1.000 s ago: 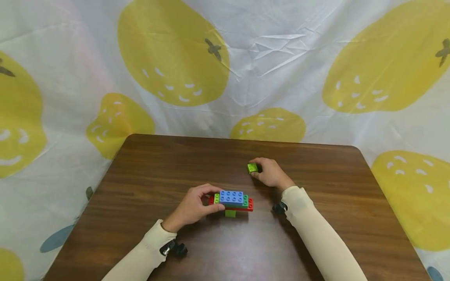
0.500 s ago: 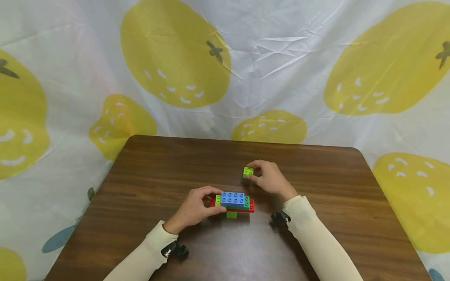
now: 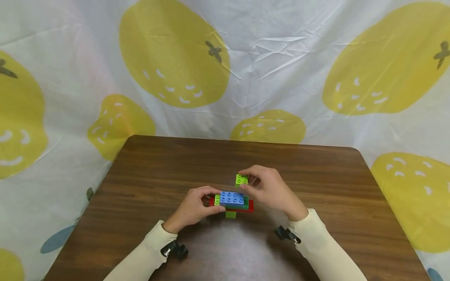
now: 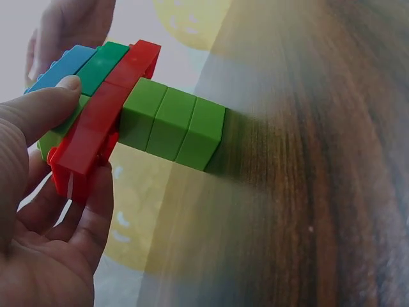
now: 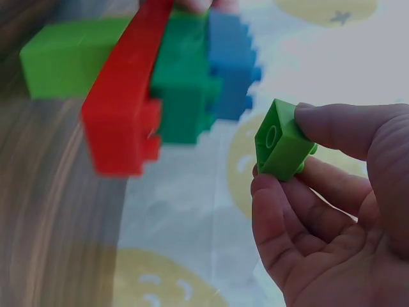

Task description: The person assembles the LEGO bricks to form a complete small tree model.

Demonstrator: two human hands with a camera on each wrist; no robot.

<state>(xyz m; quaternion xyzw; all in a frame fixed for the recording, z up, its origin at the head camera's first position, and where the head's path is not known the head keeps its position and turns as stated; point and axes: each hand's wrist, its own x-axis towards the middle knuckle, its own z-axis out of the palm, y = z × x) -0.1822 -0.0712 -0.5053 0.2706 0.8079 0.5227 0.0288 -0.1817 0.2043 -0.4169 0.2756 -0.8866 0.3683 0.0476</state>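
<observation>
A structure of toy building bricks stands on the table. Its blue brick [image 3: 232, 198] is on top, over a dark green brick [image 5: 185, 83] and a light green one. Below them runs a red layer [image 4: 108, 115], carried by a column of light green bricks [image 4: 172, 121]. My left hand [image 3: 195, 205] grips the structure's left end between thumb and fingers. Just behind and above the structure, my right hand [image 3: 270, 189] pinches a small light green brick [image 3: 241, 179], studs up. In the right wrist view that brick's hollow underside shows, apart from the blue brick.
The brown wooden table [image 3: 168, 160] extends around both hands. Behind it hangs a white cloth [image 3: 267, 70] printed with yellow lemons. Each wrist wears a small black camera mount, such as the left one [image 3: 174, 249].
My right hand has lifted the small green brick and brought it left and nearer, close to the structure. My left hand keeps its grip in the same place.
</observation>
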